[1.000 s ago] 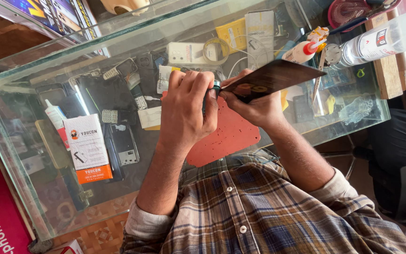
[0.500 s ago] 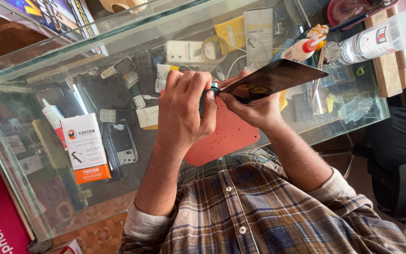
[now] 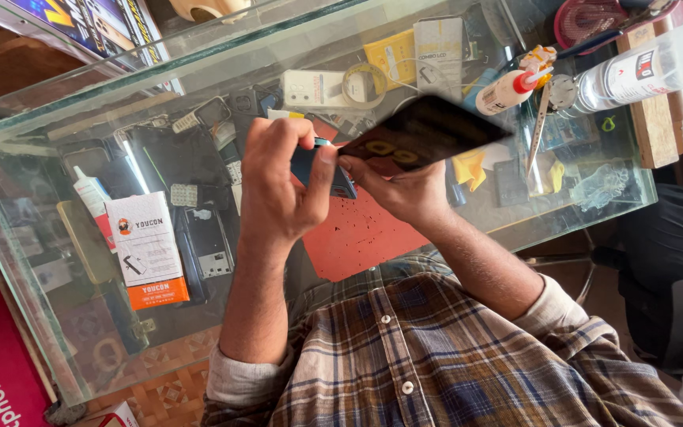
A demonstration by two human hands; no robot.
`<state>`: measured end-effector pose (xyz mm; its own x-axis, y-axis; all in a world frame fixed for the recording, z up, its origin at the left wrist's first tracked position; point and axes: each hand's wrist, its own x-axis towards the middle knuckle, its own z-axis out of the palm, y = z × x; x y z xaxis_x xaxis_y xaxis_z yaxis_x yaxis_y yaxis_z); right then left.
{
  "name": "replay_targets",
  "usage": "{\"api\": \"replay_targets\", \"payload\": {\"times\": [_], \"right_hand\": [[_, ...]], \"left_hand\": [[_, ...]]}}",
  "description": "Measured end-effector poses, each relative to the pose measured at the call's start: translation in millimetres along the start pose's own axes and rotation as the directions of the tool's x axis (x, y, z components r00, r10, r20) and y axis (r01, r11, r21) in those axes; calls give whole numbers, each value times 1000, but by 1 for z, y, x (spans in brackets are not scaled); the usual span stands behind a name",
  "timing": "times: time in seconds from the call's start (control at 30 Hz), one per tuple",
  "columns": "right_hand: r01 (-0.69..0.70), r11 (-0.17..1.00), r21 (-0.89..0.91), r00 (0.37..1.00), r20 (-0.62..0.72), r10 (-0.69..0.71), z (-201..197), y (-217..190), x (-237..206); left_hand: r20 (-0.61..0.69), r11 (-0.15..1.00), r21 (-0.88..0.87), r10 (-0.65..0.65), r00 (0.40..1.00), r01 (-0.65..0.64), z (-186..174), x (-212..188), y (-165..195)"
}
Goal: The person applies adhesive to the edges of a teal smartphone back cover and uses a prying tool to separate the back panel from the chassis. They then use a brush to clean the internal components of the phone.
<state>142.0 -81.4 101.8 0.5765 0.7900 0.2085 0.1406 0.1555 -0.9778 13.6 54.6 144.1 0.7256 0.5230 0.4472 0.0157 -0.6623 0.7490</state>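
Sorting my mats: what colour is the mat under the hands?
Red-orange mat, dotted with small holes; head view shows it.

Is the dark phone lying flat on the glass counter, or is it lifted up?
Lifted. The dark phone is tilted above the glass counter, pinched by the right hand, while the left hand presses a blue tool against its edge.

A glass table [image 3: 57,332] carries clutter — a white and orange box [image 3: 149,251]; a red mat [image 3: 361,237]; a small glue bottle [image 3: 506,91]; a white spray can [image 3: 622,77] — a yellow cloth [image 3: 469,168] nearby.
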Motion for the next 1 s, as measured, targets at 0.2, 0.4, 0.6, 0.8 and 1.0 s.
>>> {"api": "replay_targets", "payload": {"times": [0.2, 0.4, 0.6, 0.8, 1.0], "right_hand": [[84, 952, -295, 996, 36, -77, -4, -12, 12], [157, 954, -254, 987, 80, -141, -17, -39, 10], [127, 895, -427, 989, 119, -84, -24, -45, 10], [-139, 981, -134, 989, 32, 144, -17, -30, 1], [0, 958, -288, 1000, -11, -3, -10, -18, -6]], "left_hand": [[-42, 998, 22, -65, 997, 66, 3, 2, -8], [-118, 997, -3, -83, 989, 83, 19, -8, -2], [-143, 946, -250, -245, 959, 205, 37, -18, -4], [-172, 978, -163, -158, 972, 130, 35, -24, -8], [-140, 950, -262, -212, 967, 170, 34, -22, -9]]}}
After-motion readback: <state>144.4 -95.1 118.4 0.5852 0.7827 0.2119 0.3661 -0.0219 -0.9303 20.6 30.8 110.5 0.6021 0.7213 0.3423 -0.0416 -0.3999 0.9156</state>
